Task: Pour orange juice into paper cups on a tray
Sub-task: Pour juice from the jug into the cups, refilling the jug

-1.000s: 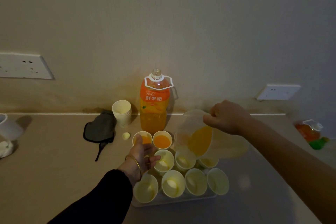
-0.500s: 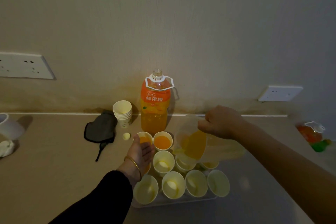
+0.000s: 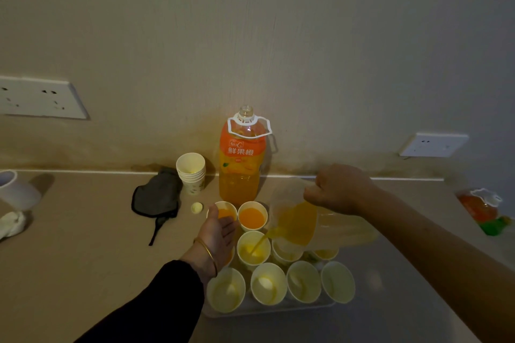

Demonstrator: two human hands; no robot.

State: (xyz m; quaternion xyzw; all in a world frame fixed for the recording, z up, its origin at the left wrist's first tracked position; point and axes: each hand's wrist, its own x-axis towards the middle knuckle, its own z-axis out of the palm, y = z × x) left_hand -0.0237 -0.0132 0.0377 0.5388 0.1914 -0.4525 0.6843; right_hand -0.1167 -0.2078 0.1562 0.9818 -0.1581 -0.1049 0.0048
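A pale counter (image 3: pixel 83 273) runs along the wall, which carries a wide socket plate (image 3: pixel 39 97) on the left and a smaller one (image 3: pixel 433 145) on the right. An uncapped orange juice bottle (image 3: pixel 241 164) stands behind the tray (image 3: pixel 267 310), with a second bottle (image 3: pixel 479 206) lying at far right. Left of the standing bottle are a dark pouch (image 3: pixel 156 195), a stack of spare cups (image 3: pixel 191 172), a white mug (image 3: pixel 15 189), a crumpled rag (image 3: pixel 11 224) and a small yellow cap (image 3: pixel 196 207). The right hand (image 3: pixel 340 189) is fisted on the upper edge of a clear jug (image 3: pixel 301 220), tipped left over the tray's middle row. The left hand (image 3: pixel 218 231) stands on edge with fingers straight and together, hiding part of the left column. Juice streams into the middle cup (image 3: pixel 253 249); a back cup (image 3: pixel 252 217) is full, and its neighbour (image 3: pixel 225 210) also holds juice. The front cups (image 3: pixel 269 284) show only pale dregs.
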